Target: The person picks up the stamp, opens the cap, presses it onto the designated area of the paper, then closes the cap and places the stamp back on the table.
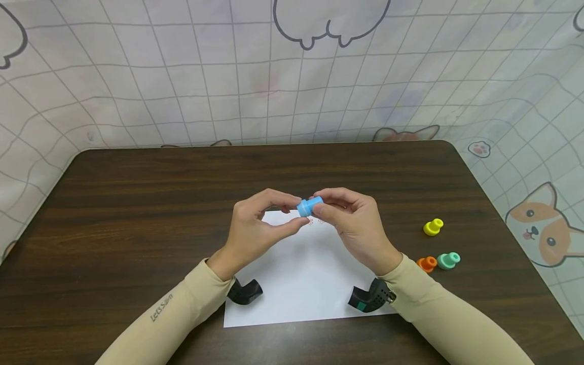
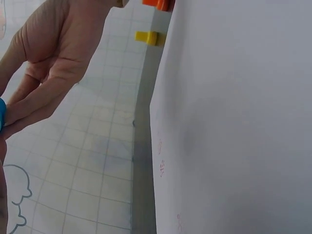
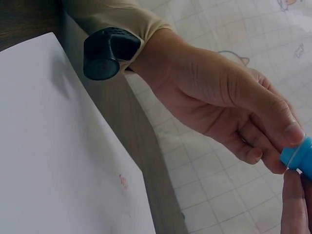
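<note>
A small blue toy stamp [image 1: 309,207] is held between both hands above the far edge of a white sheet of paper [image 1: 301,274]. My left hand [image 1: 257,220] pinches its wider left end between thumb and fingertips. From the other side my right hand [image 1: 353,220] grips the narrower end with thumb and fingers. In the right wrist view the left hand [image 3: 214,92] reaches to the blue stamp [image 3: 303,158] at the right edge. The left wrist view shows the right hand [image 2: 58,53], with only a sliver of the stamp visible. Small red marks [image 3: 124,182] are on the paper.
To the right of the paper stand a yellow stamp [image 1: 433,227], an orange stamp [image 1: 427,264] and a mint green stamp [image 1: 449,260] on the dark wooden table [image 1: 137,218]. Black wrist cameras hang under both sleeves. A patterned curtain [image 1: 255,81] surrounds the table.
</note>
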Available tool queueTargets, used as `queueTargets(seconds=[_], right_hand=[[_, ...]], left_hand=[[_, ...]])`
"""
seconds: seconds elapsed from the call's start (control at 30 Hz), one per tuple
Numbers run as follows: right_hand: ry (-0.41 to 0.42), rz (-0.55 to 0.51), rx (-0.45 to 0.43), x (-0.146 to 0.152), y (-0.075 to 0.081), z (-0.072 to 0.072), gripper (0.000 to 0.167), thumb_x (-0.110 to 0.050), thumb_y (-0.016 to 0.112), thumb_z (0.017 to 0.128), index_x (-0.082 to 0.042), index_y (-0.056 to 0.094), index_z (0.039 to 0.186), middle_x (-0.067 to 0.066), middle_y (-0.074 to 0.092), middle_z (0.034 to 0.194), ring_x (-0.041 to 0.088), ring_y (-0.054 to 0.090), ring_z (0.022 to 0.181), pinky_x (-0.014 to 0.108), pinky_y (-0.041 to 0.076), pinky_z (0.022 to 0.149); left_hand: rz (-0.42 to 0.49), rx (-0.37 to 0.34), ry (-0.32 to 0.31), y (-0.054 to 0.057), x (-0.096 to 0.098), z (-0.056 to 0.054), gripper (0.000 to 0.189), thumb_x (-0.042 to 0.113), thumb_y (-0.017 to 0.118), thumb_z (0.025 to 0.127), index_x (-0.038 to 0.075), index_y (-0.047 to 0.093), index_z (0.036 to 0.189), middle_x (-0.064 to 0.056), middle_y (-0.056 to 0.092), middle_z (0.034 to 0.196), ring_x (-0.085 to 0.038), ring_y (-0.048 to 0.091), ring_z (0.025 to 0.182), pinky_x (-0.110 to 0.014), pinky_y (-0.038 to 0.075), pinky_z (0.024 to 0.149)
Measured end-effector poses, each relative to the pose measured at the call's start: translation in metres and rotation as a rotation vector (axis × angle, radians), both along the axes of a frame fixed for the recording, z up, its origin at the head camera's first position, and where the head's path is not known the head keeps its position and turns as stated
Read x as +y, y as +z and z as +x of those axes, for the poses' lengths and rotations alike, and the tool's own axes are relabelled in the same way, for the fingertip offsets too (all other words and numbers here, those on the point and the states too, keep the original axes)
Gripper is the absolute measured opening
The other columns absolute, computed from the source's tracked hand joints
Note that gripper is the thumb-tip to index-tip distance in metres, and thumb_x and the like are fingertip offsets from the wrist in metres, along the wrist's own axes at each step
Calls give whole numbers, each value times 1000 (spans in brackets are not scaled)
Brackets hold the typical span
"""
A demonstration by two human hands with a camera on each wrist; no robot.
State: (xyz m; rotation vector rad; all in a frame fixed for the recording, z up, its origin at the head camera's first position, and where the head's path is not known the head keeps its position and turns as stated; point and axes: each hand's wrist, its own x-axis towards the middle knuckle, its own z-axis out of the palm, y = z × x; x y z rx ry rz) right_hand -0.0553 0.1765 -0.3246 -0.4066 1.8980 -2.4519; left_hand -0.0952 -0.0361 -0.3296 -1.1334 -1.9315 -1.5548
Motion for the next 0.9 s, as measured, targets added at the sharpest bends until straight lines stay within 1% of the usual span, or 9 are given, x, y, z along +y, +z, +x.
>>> queueTargets(seconds=[0.13,0.27,0.47,0.57,0.7,0.8,0.9], right_hand=[[-6,3,6,0,1,1,26,-7,75,94,-3,72,120,-2,77,105,11,74,94,27,62,93],[-22,14,13,0,1,1,25,-5,75,93,-6,74,118,-2,77,106,11,74,94,27,63,93],[-35,24,24,-1,1,2,24,-3,75,93,-9,76,116,-3,78,105,11,76,94,28,63,93],[-39,23,29,-1,0,3,24,-2,76,92,-9,76,116,-3,79,103,12,76,94,28,63,93],[-49,40,34,-2,-4,2,25,-3,76,92,-6,76,117,-3,79,102,12,75,93,29,63,92],[-58,55,36,-3,-6,1,26,-5,77,92,-3,76,118,-4,79,102,12,75,93,29,63,92],[-55,56,38,-4,-6,-1,28,-5,76,93,-1,74,120,-4,79,103,13,75,95,29,62,94]], left_hand=[[8,-25,-7,1,0,0,32,-2,91,71,3,76,99,-10,80,92,-9,71,82,-22,61,79],[15,-46,-24,2,-1,1,32,-4,91,71,1,76,99,-12,79,92,-9,73,84,-24,62,79],[16,-68,-37,2,-2,0,31,-5,90,71,1,76,98,-12,80,92,-7,73,84,-23,61,79],[14,-70,-36,2,-2,0,30,-5,90,71,2,76,97,-12,80,91,-9,73,82,-22,61,77],[8,-91,-47,0,-2,-1,28,-7,88,71,1,75,94,-13,80,90,-14,74,81,-22,60,75],[6,-109,-53,-1,-3,-3,27,-9,87,71,0,73,93,-14,79,91,-14,74,81,-22,60,75],[8,-128,-49,-2,-3,-3,27,-9,87,72,0,74,93,-15,79,90,-10,72,82,-22,60,76]])
